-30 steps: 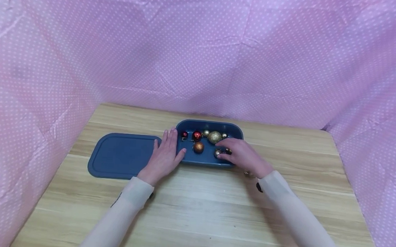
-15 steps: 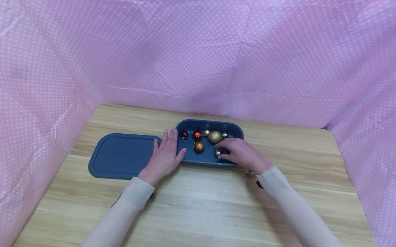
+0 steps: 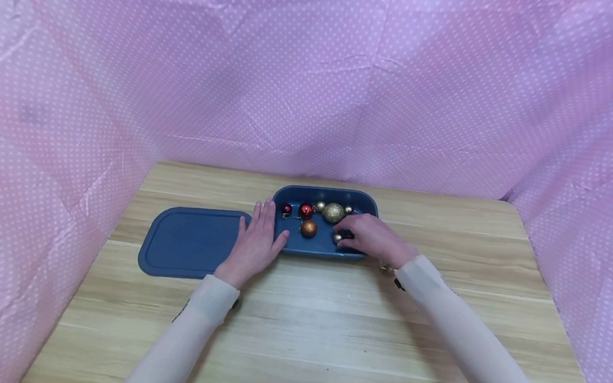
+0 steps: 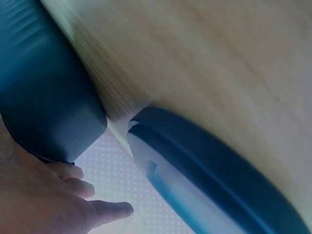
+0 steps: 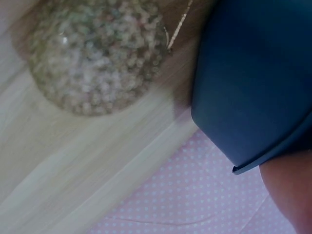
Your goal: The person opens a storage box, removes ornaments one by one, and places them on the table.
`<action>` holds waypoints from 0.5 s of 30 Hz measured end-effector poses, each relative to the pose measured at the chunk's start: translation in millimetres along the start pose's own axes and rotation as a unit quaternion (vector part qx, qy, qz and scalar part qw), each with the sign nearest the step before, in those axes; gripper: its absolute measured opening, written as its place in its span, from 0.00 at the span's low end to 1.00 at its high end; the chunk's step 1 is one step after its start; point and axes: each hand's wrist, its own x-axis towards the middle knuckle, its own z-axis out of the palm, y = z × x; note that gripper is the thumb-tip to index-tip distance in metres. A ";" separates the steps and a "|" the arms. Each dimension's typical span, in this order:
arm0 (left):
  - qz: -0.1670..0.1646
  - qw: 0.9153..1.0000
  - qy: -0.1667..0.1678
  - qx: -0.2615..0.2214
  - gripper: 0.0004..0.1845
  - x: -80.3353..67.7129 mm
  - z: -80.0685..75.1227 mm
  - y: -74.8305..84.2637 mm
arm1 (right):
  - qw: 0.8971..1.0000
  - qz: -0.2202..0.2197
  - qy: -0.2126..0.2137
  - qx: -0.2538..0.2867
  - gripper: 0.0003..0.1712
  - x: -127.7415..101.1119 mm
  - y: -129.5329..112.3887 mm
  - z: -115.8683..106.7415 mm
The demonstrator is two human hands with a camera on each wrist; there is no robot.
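Inside blue container (image 3: 321, 249), mid-table: right hand (image 3: 371, 239) reaches in, fingers curled onto small silver bauble (image 3: 337, 237) (grip partly hidden). Left hand (image 3: 255, 244) flat, fingers straight, together, against container's left wall. Glitter bauble (image 5: 97, 53) outside on table, blurred in wrist view.

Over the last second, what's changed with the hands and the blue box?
Very little. The right hand has drawn slightly toward the person inside the blue box, fingers curled at a small silver ball; whether it grips it is unclear. The left hand stays flat against the box's left end, the lid beside it, the other balls unmoved.
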 end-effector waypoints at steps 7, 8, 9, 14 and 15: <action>0.000 1.000 0.001 -0.002 0.44 0.2 1.0 -0.9 | 1.000 -0.006 -0.001 -0.013 0.19 2.6 0.3 1.3; 0.000 1.000 0.001 -0.002 0.44 0.2 1.1 -0.9 | 1.000 -0.007 0.000 -0.016 0.18 2.9 0.5 1.7; 0.000 1.000 0.000 -0.001 0.44 0.1 1.0 -1.0 | 1.000 -0.008 0.000 -0.017 0.18 3.2 0.6 1.9; 0.001 1.000 0.003 -0.004 0.44 -0.5 1.3 -0.9 | 1.000 -0.012 0.002 -0.020 0.15 4.0 -0.4 1.7; 0.001 1.000 0.002 -0.005 0.44 -0.6 1.7 -1.1 | 1.000 -0.012 0.002 -0.019 0.14 3.7 -0.9 1.4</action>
